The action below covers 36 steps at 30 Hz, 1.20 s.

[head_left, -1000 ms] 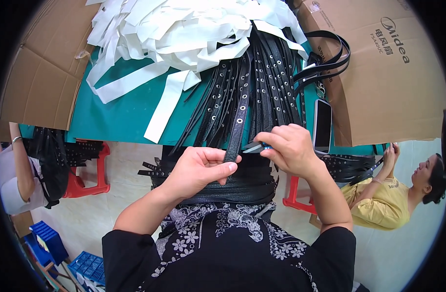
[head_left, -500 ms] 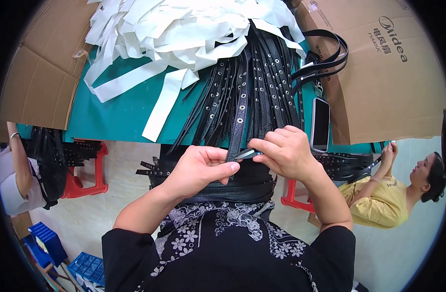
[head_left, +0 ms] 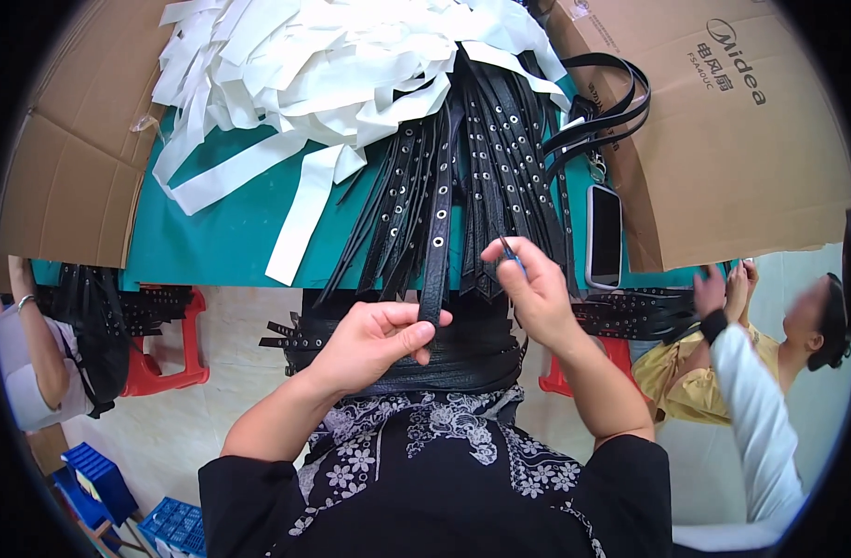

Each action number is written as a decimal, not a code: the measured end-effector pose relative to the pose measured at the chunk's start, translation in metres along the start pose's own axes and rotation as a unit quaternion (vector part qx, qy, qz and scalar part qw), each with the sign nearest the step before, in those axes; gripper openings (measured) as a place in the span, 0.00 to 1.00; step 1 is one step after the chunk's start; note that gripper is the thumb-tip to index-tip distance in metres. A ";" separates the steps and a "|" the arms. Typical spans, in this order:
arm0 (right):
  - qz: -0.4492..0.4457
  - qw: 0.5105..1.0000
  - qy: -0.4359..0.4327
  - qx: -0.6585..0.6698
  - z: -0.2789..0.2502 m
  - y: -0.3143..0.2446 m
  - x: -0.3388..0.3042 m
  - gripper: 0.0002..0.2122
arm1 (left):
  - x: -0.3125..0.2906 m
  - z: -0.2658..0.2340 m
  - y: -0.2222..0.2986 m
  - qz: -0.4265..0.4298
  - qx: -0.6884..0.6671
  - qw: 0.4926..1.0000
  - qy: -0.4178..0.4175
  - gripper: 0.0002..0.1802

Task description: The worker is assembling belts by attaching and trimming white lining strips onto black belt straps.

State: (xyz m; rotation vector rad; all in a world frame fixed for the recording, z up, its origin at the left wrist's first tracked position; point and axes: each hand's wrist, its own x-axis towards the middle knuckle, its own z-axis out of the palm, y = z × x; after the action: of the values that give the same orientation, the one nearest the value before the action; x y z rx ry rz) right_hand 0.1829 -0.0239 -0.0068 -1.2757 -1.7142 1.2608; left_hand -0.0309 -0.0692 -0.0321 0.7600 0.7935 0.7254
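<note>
My left hand (head_left: 374,342) is closed, pinching the end of a black eyelet belt (head_left: 439,209) between thumb and fingers. This belt runs away from me over the bench edge into a bundle of similar black eyelet straps (head_left: 509,158). My right hand (head_left: 541,298) is closed around small snips (head_left: 508,249) with a bit of blue showing; the fingers hide most of them. The snips' dark tip points up, apart from the held belt and near the strap ends. More black straps (head_left: 402,372) lie stacked across my lap, under my hands.
White ribbon strips (head_left: 304,70) are heaped on the green bench top (head_left: 221,246). Cardboard boxes (head_left: 713,177) flank it. A phone (head_left: 604,236) and black loop strap (head_left: 634,116) lie at right. People sit on both sides; a white-sleeved arm (head_left: 755,409) reaches in at right.
My right hand has pulled the snips away from the belt end, up and to the right. My left hand, still pinching the belt, moved slightly left and nearer. A white-sleeved arm appeared at right.
</note>
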 end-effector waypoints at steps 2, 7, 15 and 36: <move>0.100 0.985 -0.001 0.139 0.015 0.008 -0.003 0.10 | 0.003 -0.002 -0.012 -0.019 -0.070 0.997 -0.031 0.12; 0.275 0.830 -0.083 0.479 0.043 0.019 -0.008 0.10 | 0.006 0.003 -0.030 -0.082 -0.269 0.955 -0.099 0.13; 0.234 0.838 -0.044 0.491 0.052 0.041 -0.011 0.06 | 0.013 0.005 -0.040 -0.079 -0.149 0.984 -0.062 0.12; 0.105 0.955 0.044 0.276 0.057 0.028 -0.034 0.09 | 0.048 -0.011 0.020 0.015 -0.121 0.991 0.063 0.13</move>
State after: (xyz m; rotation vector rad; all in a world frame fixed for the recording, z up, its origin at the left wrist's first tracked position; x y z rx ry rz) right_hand 0.1521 -0.0718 -0.0501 -1.1625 -1.0674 1.6327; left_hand -0.0213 -0.0171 -0.0375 0.5132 0.7917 0.8859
